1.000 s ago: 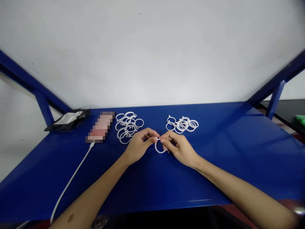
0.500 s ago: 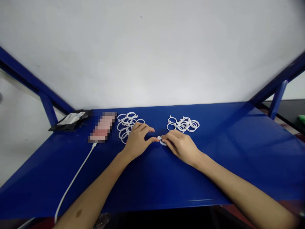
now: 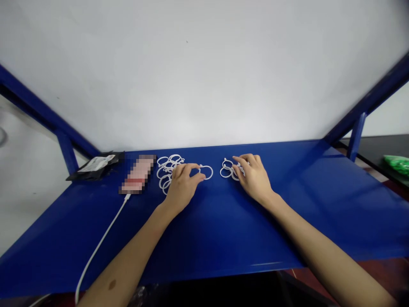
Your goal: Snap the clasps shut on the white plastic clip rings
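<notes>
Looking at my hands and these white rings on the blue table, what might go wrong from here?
The right hand rests on the right ring pile, whose rings overlap; lifting one may drag others along.
The single ring at the fingertips of the left hand lies beside the left ring pile and might tangle with it.
The white cable runs beside the left forearm; a snag might tug the phone.

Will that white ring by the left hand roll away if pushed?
Probably not: the white ring lies flat on the blue table, so it would likely slide. It looks thin, so probably light for the left hand to lift.
</notes>
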`<control>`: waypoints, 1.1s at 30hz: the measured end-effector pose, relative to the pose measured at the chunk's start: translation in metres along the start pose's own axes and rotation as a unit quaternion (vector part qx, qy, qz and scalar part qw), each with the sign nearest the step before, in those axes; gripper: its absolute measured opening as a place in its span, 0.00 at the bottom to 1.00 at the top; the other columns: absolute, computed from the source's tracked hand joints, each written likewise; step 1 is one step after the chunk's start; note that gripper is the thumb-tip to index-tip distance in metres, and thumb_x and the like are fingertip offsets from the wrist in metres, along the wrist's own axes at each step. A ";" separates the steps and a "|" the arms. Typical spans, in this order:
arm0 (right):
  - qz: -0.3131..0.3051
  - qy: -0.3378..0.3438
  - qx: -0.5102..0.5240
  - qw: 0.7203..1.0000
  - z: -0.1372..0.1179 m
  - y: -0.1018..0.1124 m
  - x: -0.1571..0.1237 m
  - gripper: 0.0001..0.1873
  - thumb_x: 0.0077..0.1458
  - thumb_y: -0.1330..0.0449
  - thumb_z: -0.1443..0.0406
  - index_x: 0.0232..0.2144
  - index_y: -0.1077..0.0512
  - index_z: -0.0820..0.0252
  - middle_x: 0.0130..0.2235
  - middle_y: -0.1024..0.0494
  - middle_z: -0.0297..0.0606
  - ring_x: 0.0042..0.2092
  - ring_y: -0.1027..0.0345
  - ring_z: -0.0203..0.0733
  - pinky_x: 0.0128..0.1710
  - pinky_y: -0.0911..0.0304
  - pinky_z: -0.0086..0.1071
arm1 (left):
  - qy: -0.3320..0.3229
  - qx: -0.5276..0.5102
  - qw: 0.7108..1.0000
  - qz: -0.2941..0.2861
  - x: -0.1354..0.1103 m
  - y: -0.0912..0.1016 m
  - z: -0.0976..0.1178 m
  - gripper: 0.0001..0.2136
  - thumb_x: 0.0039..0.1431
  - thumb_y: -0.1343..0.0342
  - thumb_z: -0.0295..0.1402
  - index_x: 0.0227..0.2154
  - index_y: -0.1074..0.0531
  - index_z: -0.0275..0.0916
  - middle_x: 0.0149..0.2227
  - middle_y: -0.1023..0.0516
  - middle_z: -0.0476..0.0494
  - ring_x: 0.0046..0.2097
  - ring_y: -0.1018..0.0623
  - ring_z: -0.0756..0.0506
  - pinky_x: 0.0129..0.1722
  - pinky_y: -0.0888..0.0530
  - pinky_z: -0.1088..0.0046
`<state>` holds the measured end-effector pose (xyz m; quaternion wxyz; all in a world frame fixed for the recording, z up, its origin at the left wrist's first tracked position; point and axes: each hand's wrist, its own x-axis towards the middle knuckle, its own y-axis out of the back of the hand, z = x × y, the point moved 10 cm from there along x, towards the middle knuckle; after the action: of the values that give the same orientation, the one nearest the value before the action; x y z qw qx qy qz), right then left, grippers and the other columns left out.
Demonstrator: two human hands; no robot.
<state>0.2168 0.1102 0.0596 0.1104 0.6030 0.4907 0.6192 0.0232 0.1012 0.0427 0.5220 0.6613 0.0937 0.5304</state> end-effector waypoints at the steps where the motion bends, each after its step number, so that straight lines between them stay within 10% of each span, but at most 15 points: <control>1: -0.020 0.003 0.045 0.999 -0.008 -0.003 -0.001 0.16 0.68 0.46 0.61 0.53 0.26 0.61 0.46 0.24 0.50 0.47 0.33 0.53 0.48 0.32 0.50 | -0.024 -0.001 1.000 0.015 0.000 0.005 0.008 0.09 0.65 0.44 0.27 0.37 0.20 0.46 0.49 0.25 0.43 0.51 0.33 0.39 0.53 0.32 0.58; 12: -0.127 -0.115 0.354 0.920 -0.031 -0.031 -0.019 0.12 0.68 0.47 0.60 0.48 0.29 0.57 0.29 0.26 0.32 0.29 0.31 0.37 0.32 0.35 0.32 | -0.049 -0.112 0.991 0.048 -0.004 0.021 0.034 0.09 0.65 0.42 0.31 0.46 0.23 0.47 0.46 0.24 0.43 0.48 0.29 0.42 0.50 0.28 0.64; 19: -0.261 -0.194 0.499 0.803 -0.036 -0.064 -0.034 0.16 0.66 0.45 0.53 0.41 0.27 0.59 0.27 0.26 0.30 0.24 0.34 0.32 0.24 0.37 0.27 | 0.001 -0.259 0.966 0.002 -0.001 0.012 0.025 0.06 0.68 0.46 0.33 0.45 0.26 0.44 0.42 0.23 0.46 0.45 0.24 0.46 0.48 0.26 0.65; 28: -0.138 -0.072 0.366 0.917 -0.042 -0.021 -0.019 0.17 0.67 0.45 0.54 0.50 0.26 0.55 0.35 0.21 0.36 0.31 0.28 0.37 0.33 0.31 0.32 | 0.113 -0.289 0.949 -0.056 -0.002 -0.002 0.011 0.08 0.67 0.45 0.36 0.33 0.26 0.41 0.33 0.22 0.49 0.37 0.26 0.47 0.42 0.28 0.67; 33: -0.139 -0.161 0.471 0.856 -0.035 -0.033 -0.024 0.13 0.66 0.43 0.55 0.44 0.26 0.56 0.28 0.24 0.32 0.23 0.31 0.33 0.24 0.31 0.29 | 0.164 -0.410 0.893 -0.088 -0.006 -0.010 0.009 0.11 0.65 0.43 0.44 0.38 0.24 0.41 0.34 0.21 0.48 0.34 0.24 0.48 0.37 0.28 0.71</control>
<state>0.1773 0.0922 0.0267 -0.0241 0.5997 0.7777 0.1870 0.0318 0.0961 0.0317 0.7684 0.2815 0.0102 0.5746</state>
